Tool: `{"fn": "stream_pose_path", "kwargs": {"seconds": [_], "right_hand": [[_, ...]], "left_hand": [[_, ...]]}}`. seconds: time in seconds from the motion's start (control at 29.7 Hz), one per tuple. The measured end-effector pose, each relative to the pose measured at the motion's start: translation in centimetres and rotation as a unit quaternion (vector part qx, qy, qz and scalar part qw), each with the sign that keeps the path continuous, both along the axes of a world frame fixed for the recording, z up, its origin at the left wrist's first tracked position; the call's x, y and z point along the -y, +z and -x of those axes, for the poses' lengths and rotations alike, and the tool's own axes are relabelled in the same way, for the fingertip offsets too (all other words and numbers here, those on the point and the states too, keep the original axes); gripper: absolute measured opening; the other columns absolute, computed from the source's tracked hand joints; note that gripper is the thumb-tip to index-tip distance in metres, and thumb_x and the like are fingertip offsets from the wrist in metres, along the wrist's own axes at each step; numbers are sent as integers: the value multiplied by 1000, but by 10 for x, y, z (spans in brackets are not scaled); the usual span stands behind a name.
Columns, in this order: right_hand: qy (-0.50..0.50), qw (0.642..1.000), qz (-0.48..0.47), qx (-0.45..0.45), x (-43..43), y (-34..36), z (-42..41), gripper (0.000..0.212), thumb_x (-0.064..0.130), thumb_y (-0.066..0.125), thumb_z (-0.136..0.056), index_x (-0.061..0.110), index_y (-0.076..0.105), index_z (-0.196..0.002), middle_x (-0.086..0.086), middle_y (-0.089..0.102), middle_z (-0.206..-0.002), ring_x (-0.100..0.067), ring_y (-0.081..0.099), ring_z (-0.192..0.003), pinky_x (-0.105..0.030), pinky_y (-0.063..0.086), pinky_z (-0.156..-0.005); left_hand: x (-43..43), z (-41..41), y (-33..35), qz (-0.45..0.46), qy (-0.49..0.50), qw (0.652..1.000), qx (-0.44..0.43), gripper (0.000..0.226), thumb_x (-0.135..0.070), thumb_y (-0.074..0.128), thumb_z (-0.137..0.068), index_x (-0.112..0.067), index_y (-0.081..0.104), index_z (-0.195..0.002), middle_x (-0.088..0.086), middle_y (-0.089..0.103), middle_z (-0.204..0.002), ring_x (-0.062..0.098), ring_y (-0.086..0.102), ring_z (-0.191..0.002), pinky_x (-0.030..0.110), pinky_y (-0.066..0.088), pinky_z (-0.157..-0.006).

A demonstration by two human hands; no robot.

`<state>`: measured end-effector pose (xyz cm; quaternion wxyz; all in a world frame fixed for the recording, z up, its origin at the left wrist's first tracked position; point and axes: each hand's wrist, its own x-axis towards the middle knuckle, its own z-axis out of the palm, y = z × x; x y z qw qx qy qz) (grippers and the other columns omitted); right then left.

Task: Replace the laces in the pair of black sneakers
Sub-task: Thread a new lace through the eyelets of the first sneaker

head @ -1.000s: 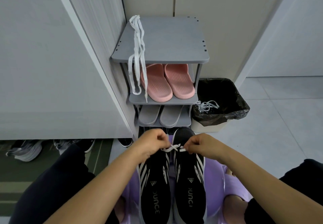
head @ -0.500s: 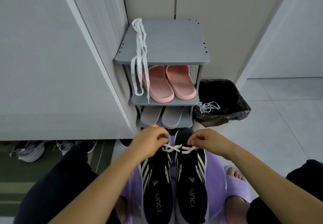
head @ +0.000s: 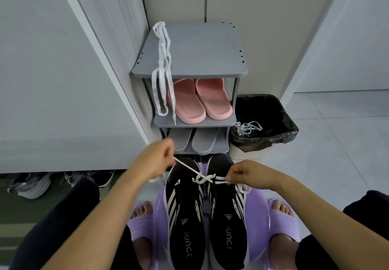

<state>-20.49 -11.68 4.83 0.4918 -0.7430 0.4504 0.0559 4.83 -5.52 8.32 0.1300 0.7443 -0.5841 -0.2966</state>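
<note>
Above the black sneakers (head: 186, 223), lace (head: 202, 178) stretches between pinching left grip (head: 156, 160) and right grip (head: 245, 174).

Single head-worn wide-angle view, facing forward and steeply down; sneakers (head: 185, 217) close, lower centre; shoe rack (head: 200, 55) upper centre

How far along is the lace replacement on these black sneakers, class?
Done: a tangle of laces lies in the bin, likely the old ones. In hand: left hand and right hand pinch a white lace crossing at the black sneakers' toe end. Left: further threading, plus the spare lace draped on the rack.
</note>
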Motion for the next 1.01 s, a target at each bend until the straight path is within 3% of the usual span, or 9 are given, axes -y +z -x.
{"fn": "stream_pose_path", "kwargs": {"seconds": [0.1, 0.24, 0.34, 0.4, 0.57, 0.74, 0.81, 0.88, 1.01], "right_hand": [[-19, 1000, -7, 18, 3, 3, 2, 10, 24, 61, -89, 20, 66, -81, 15, 59, -70, 6, 52, -62, -5, 38, -62], [13, 1000, -11, 24, 4, 5, 4, 4, 26, 68, -84, 24, 65, -85, 9, 64, -77, -2, 56, -70, -13, 42, -68], [43, 999, -15, -7, 6, 7, 8, 14, 28, 73, -78, 26, 62, -86, 4, 60, -82, -8, 54, -73, -22, 43, -72], [70, 996, 22, -47, 6, 7, 10, 16, 29, 73, -77, 30, 59, -83, 9, 56, -84, -6, 52, -77, -21, 42, -73], [109, 975, 166, -95, 3, 11, 6, 14, 19, 60, -82, 28, 57, -92, 7, 57, -99, -10, 46, -97, -24, 32, -86], [118, 971, 194, -80, 4, 11, 11, 20, 17, 61, -81, 30, 49, -90, 9, 47, -98, -11, 37, -102, -28, 28, -91], [97, 983, 145, -59, 4, 6, 13, 23, 15, 62, -80, 30, 48, -93, 10, 51, -97, -11, 44, -98, -27, 36, -87], [43, 997, 69, -12, 1, 2, 12, 27, 11, 60, -80, 31, 49, -93, 10, 58, -93, -11, 53, -87, -30, 46, -81], [27, 997, 68, 3, -3, -4, 8, 12, 23, 65, -82, 27, 58, -91, 6, 62, -90, -8, 56, -78, -23, 47, -73]], "left_hand": [[-2, -51, 18, -25, 83, 989, 123, 27, -4, 59, -82, -17, 40, -67, 5, 52, -73, 22, 49, -70, 30, 34, -59], [-10, -45, 17, -171, 0, 971, 169, 21, -15, 63, -82, -21, 46, -72, 0, 54, -82, 18, 51, -77, 28, 38, -64], [-9, -6, 5, -56, -66, 989, 116, 5, -25, 58, -89, -19, 58, -91, -2, 58, -98, 17, 57, -91, 32, 46, -82], [-8, 23, -2, 17, -112, 993, 26, 16, -26, 56, -91, -18, 64, -101, -4, 60, -104, 12, 57, -96, 28, 45, -89], [-10, 69, -28, -30, -184, 981, 62, 23, -28, 59, -89, -18, 61, -109, -1, 56, -111, 18, 54, -103, 29, 42, -87], [-9, 63, -26, -13, -169, 980, 104, 10, -23, 54, -90, -16, 59, -97, 1, 52, -103, 20, 55, -96, 27, 38, -75], [-8, 48, -15, 39, -142, 979, 142, 3, -19, 51, -90, -19, 54, -89, -2, 46, -93, 18, 52, -83, 25, 34, -65], [-8, 18, -1, 50, -75, 977, 192, 18, -13, 50, -89, -22, 44, -76, -4, 43, -87, 14, 46, -71, 23, 29, -57], [-13, -47, 18, -91, 22, 943, 319, 15, -9, 50, -88, -21, 51, -80, 2, 52, -97, 21, 55, -83, 28, 39, -65]]}}
